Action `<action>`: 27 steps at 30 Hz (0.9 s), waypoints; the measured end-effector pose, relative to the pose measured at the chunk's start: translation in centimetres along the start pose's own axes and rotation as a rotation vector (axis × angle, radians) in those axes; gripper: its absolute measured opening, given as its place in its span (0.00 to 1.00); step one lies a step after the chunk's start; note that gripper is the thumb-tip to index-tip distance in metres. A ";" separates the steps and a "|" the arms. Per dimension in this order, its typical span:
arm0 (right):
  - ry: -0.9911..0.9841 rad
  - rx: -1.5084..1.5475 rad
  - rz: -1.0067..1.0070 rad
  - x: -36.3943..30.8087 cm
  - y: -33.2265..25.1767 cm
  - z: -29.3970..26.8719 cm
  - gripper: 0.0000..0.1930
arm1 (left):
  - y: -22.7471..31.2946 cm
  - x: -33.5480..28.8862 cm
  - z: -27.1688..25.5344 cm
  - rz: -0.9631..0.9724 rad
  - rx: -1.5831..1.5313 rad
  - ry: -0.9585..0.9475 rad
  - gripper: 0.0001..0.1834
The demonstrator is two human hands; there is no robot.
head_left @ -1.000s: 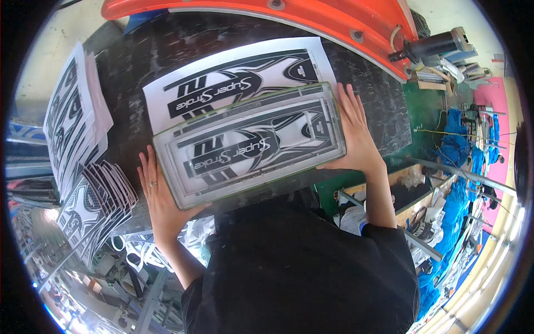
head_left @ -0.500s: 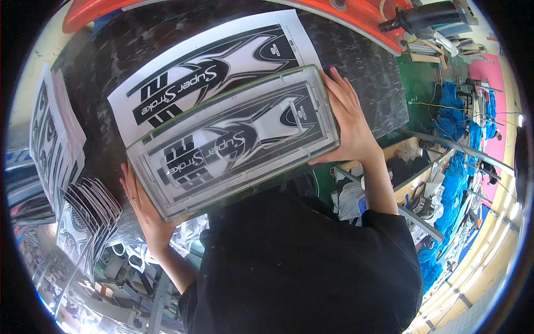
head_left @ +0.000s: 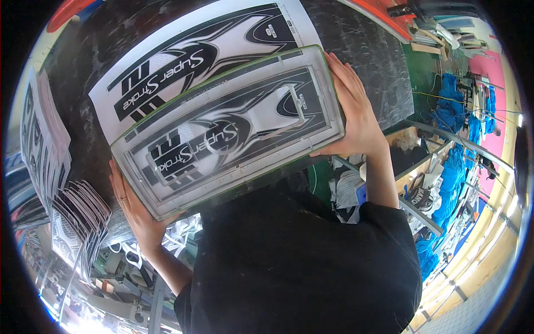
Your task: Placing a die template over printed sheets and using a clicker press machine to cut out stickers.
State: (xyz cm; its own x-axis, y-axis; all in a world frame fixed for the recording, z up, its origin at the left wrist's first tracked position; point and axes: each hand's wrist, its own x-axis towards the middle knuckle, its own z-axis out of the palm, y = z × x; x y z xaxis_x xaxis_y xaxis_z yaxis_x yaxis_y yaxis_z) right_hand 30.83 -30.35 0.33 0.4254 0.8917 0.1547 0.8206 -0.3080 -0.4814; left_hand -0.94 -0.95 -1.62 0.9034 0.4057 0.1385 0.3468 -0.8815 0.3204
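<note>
A clear rectangular cutting die (head_left: 228, 133) with a green-edged rim and raised inner outlines lies tilted across a white printed sheet (head_left: 206, 44). Through it shows a second copy of the sheet's black-and-grey graphic. My left hand (head_left: 136, 214) grips the die's lower left end, fingers along the outer edge and thumb at the near corner. At the opposite end my right hand (head_left: 356, 117) holds the short side, with fingers stretched along it and the thumb beneath the near corner. Whether the die touches the sheet, I cannot tell.
A dark marbled tabletop (head_left: 83, 55) lies under the sheet. To the left stand a stack of printed sheets (head_left: 41, 133) and a fanned pile of smaller printed pieces (head_left: 83, 217). A red machine part (head_left: 384, 16) borders the far side. Bins (head_left: 411, 150) and blue fabric (head_left: 450, 100) are at right.
The sheet, the die and both hands appear farther up and left in the picture, and the side stacks have shifted left too. My grip on the die's two ends is the same.
</note>
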 end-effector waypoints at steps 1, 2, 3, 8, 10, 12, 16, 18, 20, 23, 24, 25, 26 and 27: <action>0.000 0.005 -0.001 0.0 0.0 0.1 0.67 | 0.0 0.0 0.0 -0.002 0.004 -0.003 0.68; 0.000 0.000 0.004 0.0 0.0 0.2 0.67 | 0.0 0.0 0.0 0.004 0.009 -0.001 0.68; -0.001 -0.007 0.008 0.0 -0.1 0.2 0.67 | 0.0 0.0 0.0 0.010 0.011 0.000 0.68; 0.011 0.004 0.007 0.0 0.1 0.5 0.67 | -0.1 -0.2 0.1 0.008 0.008 0.012 0.67; 0.011 0.003 0.011 0.0 0.0 0.2 0.67 | 0.0 -0.1 0.1 0.024 -0.004 0.014 0.66; -0.004 -0.012 -0.005 0.0 0.0 0.0 0.66 | -0.1 -0.2 0.1 0.026 0.003 0.015 0.65; -0.014 -0.006 0.013 -0.1 0.0 0.0 0.67 | -0.3 -0.4 0.2 0.013 0.011 0.019 0.65; -0.005 -0.003 0.006 -0.1 0.1 0.2 0.66 | -0.5 -0.5 0.1 0.006 0.036 0.007 0.65; 0.004 0.006 0.000 -0.2 0.2 0.6 0.66 | -0.5 -0.7 0.0 0.000 0.037 -0.001 0.64; 0.002 -0.008 0.009 -0.2 0.0 0.1 0.65 | -0.5 -0.4 0.0 -0.006 0.004 -0.012 0.64; 0.001 -0.008 0.010 -0.2 0.1 0.1 0.65 | -0.4 -0.4 0.0 -0.015 -0.001 -0.014 0.63; 0.000 -0.009 0.014 -0.2 0.1 0.1 0.65 | -0.5 -0.4 0.1 -0.014 -0.003 -0.017 0.63; 0.009 -0.012 0.017 -0.2 0.2 0.2 0.66 | -0.7 -0.4 0.1 -0.003 0.002 -0.014 0.63; 0.019 -0.008 0.015 -0.2 0.3 0.5 0.66 | -0.7 -0.6 0.1 0.003 0.015 -0.011 0.63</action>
State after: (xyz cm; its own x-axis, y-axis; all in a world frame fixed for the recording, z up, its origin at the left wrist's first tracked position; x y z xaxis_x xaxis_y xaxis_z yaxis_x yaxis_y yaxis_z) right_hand 30.80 -30.48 -0.28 0.4446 0.8806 0.1636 0.8171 -0.3240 -0.4768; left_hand -1.69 -0.60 -2.00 0.9072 0.4003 0.1294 0.3474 -0.8863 0.3062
